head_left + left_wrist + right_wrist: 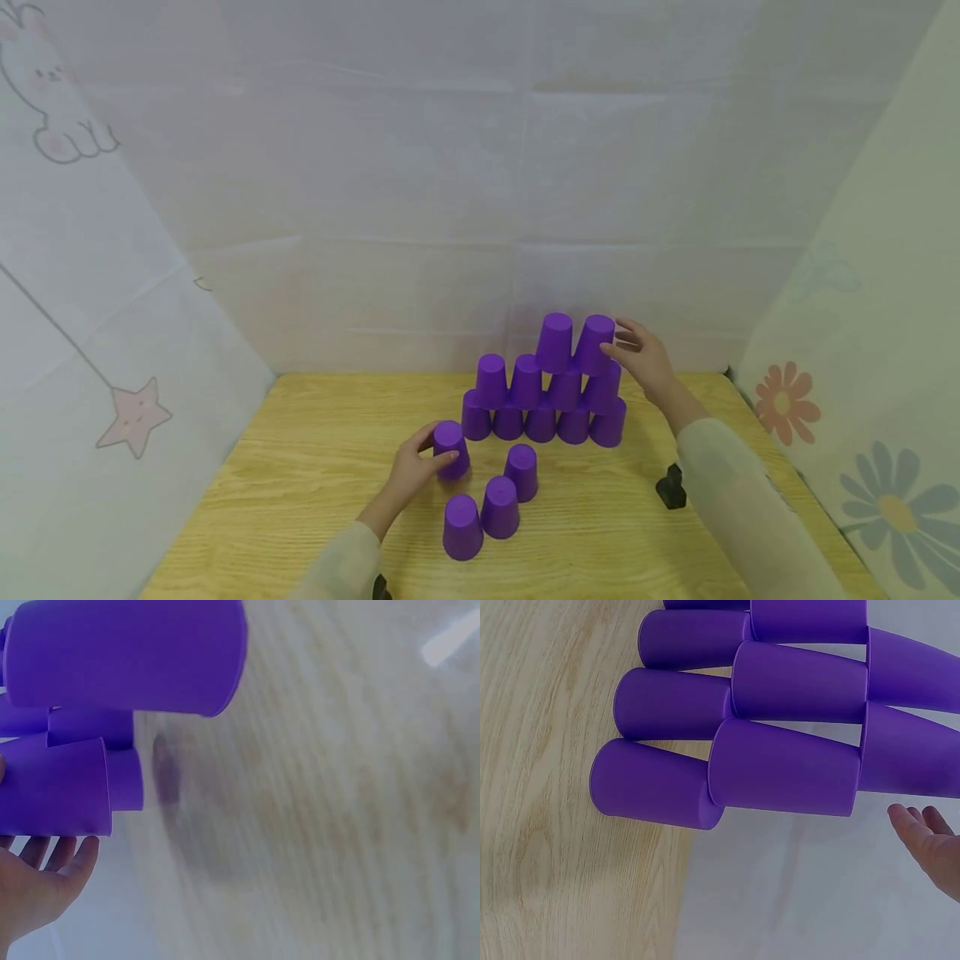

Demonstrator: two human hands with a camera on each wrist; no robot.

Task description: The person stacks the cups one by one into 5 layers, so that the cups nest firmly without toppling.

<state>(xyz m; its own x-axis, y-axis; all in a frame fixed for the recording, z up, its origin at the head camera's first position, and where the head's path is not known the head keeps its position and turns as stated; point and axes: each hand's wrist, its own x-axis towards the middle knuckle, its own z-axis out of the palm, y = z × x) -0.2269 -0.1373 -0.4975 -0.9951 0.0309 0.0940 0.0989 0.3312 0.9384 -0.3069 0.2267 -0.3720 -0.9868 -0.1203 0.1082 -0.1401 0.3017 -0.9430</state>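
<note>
My left hand (414, 467) grips an upside-down purple cup (448, 442), thumb across its front and fingers round its far side. In the left wrist view its fingertips (86, 859) lie along the side of that cup (56, 787). Behind it stands a tiered stack of upside-down purple cups: several in the bottom row (540, 425), several in the middle row (491, 379), two on top. My right hand (647, 362) is beside the right top cup (596, 342), thumb overlapping it in the head view. The right wrist view shows a small gap between its fingertips (907, 821) and the cup (911, 754).
Three more upside-down purple cups (500, 508) stand in a slanting line on the wooden table (300, 467), nearer than the stack. A small black object (671, 490) lies by the right sleeve (738, 492). Pale printed sheets (412, 167) surround the table's back and sides.
</note>
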